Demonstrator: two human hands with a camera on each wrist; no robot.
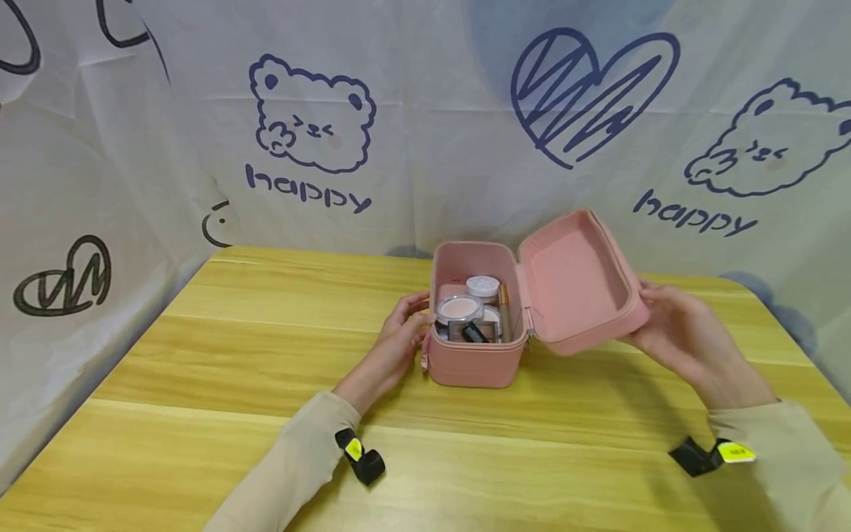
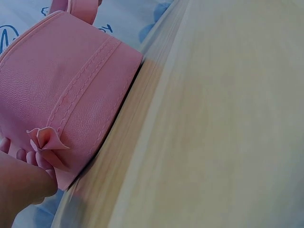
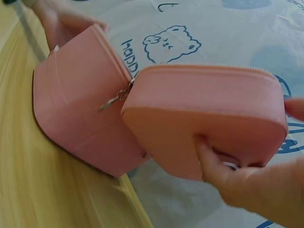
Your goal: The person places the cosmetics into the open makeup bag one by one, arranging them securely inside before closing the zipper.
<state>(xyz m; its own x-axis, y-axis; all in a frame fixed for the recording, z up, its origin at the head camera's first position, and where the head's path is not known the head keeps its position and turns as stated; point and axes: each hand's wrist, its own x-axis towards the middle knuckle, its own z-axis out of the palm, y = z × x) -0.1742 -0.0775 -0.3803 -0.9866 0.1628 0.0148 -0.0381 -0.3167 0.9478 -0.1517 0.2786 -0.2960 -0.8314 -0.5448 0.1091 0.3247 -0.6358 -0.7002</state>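
A pink makeup case (image 1: 473, 368) stands on the table with its lid (image 1: 575, 281) swung out to the right. Inside lie a white-capped jar (image 1: 482, 286), a round compact (image 1: 459, 308), a slim brown-and-gold tube (image 1: 504, 310), a small black item (image 1: 475, 332) and a flat palette, partly covered. My left hand (image 1: 399, 340) holds the case's left side; its fingers (image 2: 42, 162) bend beside a pink tab (image 2: 47, 138). With my right hand (image 1: 685, 332) I grip the lid's outer end, thumb (image 3: 209, 159) against its outside face.
The wooden table (image 1: 279, 325) runs up to a white cloth (image 1: 439, 148) printed with bears and hearts. A metal zipper pull (image 3: 110, 102) hangs near the hinge. Black straps with yellow labels (image 1: 354, 448) sit at both wrists.
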